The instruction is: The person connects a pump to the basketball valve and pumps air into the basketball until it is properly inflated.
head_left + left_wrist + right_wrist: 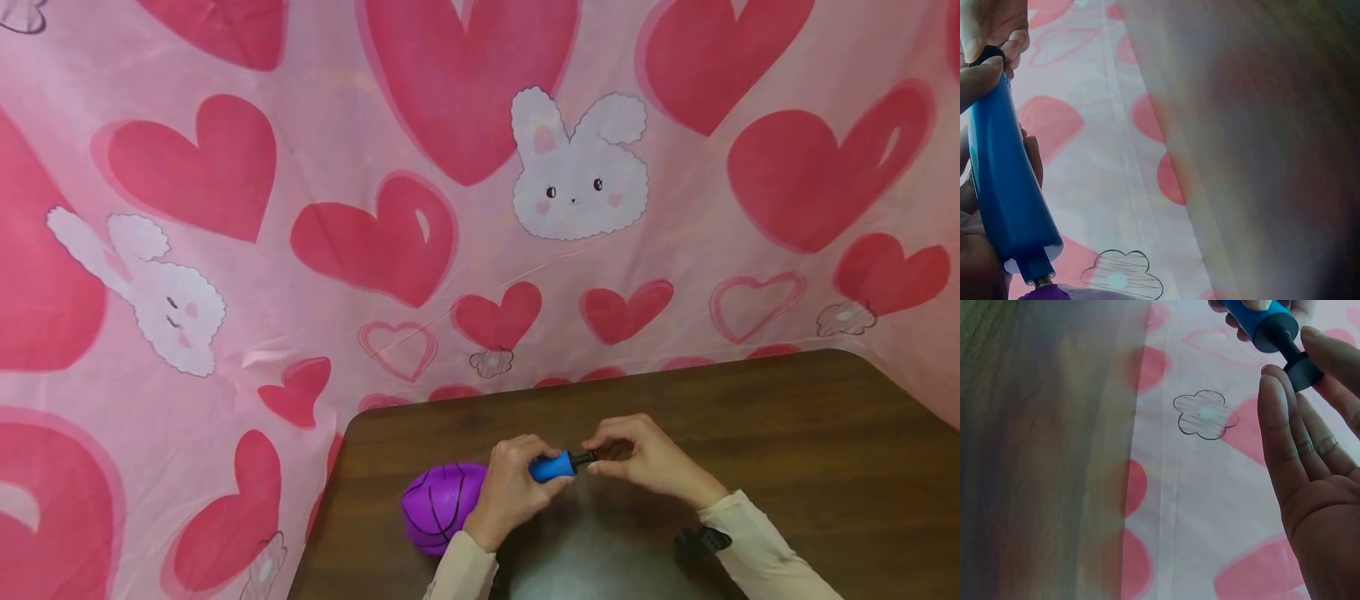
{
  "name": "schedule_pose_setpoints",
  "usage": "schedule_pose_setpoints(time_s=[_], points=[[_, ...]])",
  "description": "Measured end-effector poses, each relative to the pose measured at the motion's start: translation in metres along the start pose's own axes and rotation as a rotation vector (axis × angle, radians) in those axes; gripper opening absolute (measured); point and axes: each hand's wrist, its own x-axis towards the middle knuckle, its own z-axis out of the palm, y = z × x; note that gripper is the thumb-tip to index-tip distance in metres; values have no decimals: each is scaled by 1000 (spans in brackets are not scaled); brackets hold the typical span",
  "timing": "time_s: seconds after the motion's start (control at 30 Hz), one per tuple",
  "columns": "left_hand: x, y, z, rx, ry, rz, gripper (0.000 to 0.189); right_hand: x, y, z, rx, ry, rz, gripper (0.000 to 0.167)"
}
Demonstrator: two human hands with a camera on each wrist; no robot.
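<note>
My left hand [513,487] grips the blue barrel of a small hand pump [552,467], held over the table. Between the thumb and fingertips of my right hand [652,458] is the pump's black plunger handle [1303,372], partly drawn out of the barrel. A purple ball [442,508] with black basketball lines sits by my left wrist, somewhat dented in shape. In the left wrist view, the metal needle [1042,282] at the pump's lower end meets the purple ball [1046,292], most of which is cut off there.
The dark wooden table [750,417] has rounded corners. A pink cloth [487,250] printed with hearts and rabbits hangs behind it and on both sides. A black strap device [701,542] sits on my right wrist, below the cream sleeve [757,542].
</note>
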Motion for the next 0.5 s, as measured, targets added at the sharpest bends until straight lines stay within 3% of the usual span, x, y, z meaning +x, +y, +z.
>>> schedule_pose_setpoints(time_s=[0.17, 0.5], points=[[1, 0, 0, -11, -10, -2, 32, -4, 1, -17, -3, -22, 50, 26], [-1, -3, -5, -23, 6, -17, 32, -13, -1, -70, 39, -66, 144, 20]])
